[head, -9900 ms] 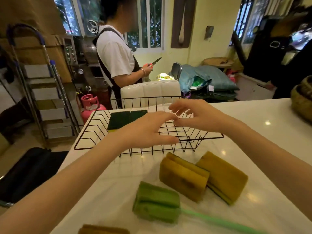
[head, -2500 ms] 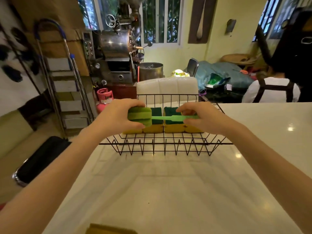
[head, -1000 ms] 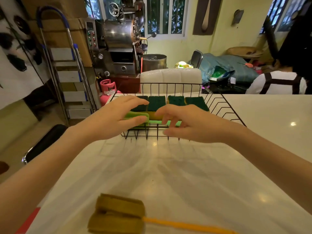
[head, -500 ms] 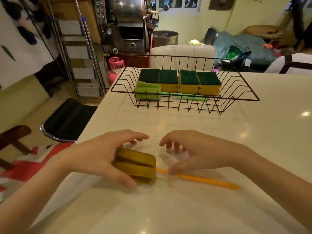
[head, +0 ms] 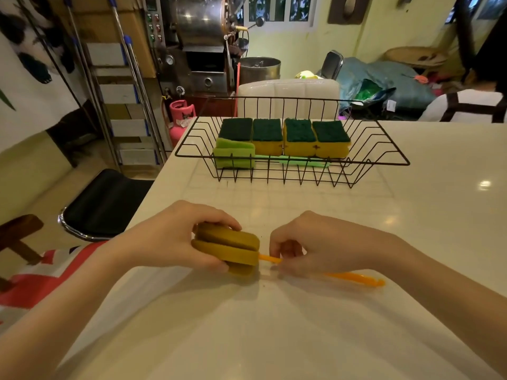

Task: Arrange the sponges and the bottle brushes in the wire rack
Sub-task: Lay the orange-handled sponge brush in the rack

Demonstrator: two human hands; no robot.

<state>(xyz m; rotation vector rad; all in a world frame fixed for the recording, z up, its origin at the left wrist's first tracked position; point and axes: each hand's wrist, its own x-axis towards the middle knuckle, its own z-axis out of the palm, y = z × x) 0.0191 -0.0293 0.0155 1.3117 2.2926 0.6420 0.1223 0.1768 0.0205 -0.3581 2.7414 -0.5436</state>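
Holding one orange brush (head: 227,249), four sponges (head: 285,137), one green brush (head: 234,156) racked

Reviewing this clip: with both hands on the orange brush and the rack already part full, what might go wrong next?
The orange bottle brush needs a slot, but four sponges and the green bottle brush fill most of the wire rack; squeezing it in may topple the sponges. Its long handle, pinched by the right hand, might also snag the rack's wires.

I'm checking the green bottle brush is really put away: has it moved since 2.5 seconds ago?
Yes. The green bottle brush went down from above the wire rack to lying inside it, in front of the sponges.
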